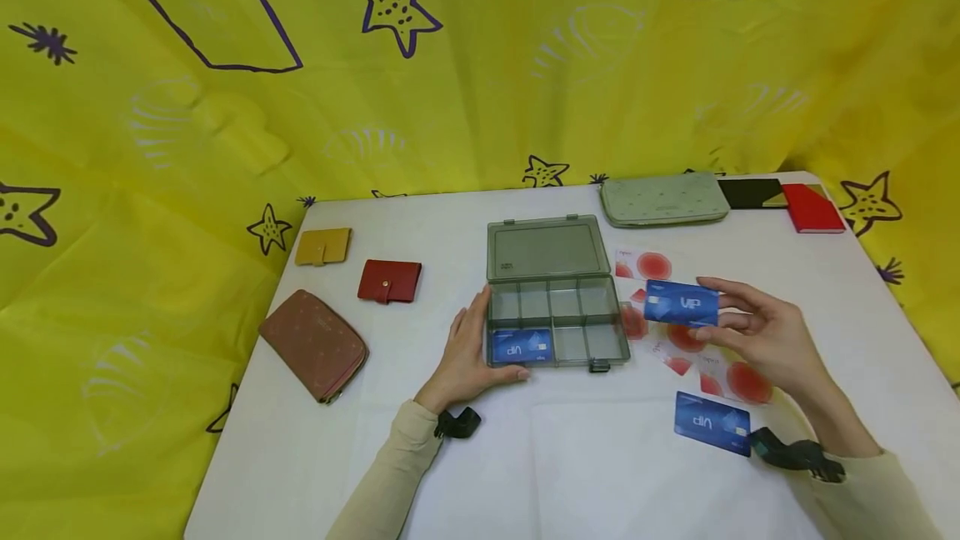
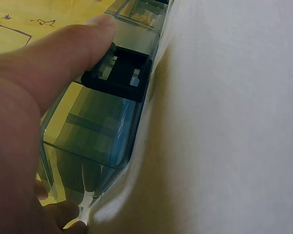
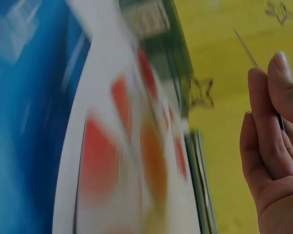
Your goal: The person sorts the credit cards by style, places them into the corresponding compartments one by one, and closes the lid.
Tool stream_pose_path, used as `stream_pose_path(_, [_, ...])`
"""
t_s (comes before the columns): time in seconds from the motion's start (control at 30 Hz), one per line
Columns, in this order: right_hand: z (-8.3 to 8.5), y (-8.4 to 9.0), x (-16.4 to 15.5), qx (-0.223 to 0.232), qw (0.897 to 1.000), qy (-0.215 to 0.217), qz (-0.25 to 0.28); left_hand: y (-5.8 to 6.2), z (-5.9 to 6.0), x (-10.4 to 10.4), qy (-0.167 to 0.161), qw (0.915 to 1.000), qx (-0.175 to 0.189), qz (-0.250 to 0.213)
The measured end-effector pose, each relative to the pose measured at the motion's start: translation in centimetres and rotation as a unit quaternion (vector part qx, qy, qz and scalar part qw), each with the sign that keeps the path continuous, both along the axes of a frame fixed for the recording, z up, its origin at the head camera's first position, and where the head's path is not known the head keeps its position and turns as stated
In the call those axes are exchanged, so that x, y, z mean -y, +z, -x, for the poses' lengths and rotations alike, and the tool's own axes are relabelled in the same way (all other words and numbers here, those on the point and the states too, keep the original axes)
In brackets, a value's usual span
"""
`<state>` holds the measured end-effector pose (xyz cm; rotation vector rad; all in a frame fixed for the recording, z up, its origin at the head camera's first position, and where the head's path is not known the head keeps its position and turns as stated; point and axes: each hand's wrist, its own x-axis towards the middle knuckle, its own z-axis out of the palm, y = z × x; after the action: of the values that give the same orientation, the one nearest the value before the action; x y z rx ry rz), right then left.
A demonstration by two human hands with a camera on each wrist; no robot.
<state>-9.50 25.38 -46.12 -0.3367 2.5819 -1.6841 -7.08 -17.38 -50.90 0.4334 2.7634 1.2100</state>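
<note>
My right hand (image 1: 780, 348) pinches a blue VIP card (image 1: 681, 304) between thumb and fingers, above red-and-white cards (image 1: 750, 383) spread on the table. The right wrist view catches the held card (image 3: 245, 47) edge-on. At the middle of the table lies a grey-green clear plastic compartment box (image 1: 549, 250), its lid folded back. Another blue VIP card (image 1: 521, 348) sits in its front left compartment. My left hand (image 1: 467, 352) grips the box's front left corner, thumb (image 2: 73, 53) along the front near the black latch (image 2: 122, 73). One more blue VIP card (image 1: 711, 423) lies beside my right wrist.
On the left are a yellow card holder (image 1: 323, 247), a red card holder (image 1: 389, 282) and a brown wallet (image 1: 313, 344). At the back right lie a green wallet (image 1: 663, 200), a black flat item (image 1: 752, 193) and a red booklet (image 1: 813, 208).
</note>
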Motion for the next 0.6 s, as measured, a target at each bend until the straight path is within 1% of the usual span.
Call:
stream_pose_path(0.1, [0.7,0.3,3.2,-0.012,0.998,0.053,0.029,0.0,0.0,0.0,-0.001,1.0,0.0,-0.002])
stream_pose_path(0.2, [1.1,0.2,6.4,-0.033,0.996,0.079,0.035,0.0,0.0,0.0,0.0,1.0,0.002,-0.001])
stream_pose_path(0.3, [1.5,-0.3,9.1,-0.06,0.993,0.099,0.025,0.1,0.0,0.0,0.003,1.0,0.008,-0.001])
stream_pose_path(0.4, [2.0,-0.9,11.2,-0.096,0.987,0.127,0.015,0.1,0.0,0.1,0.005,0.9999,0.012,0.0])
stream_pose_path(0.5, [2.4,-1.1,12.8,-0.136,0.98,0.146,-0.011,0.0,0.0,0.1,0.005,0.9999,0.011,0.001])
stream_pose_path(0.6, [2.8,-1.1,13.9,-0.162,0.973,0.157,-0.04,0.0,0.0,0.1,0.006,0.9999,0.013,0.003])
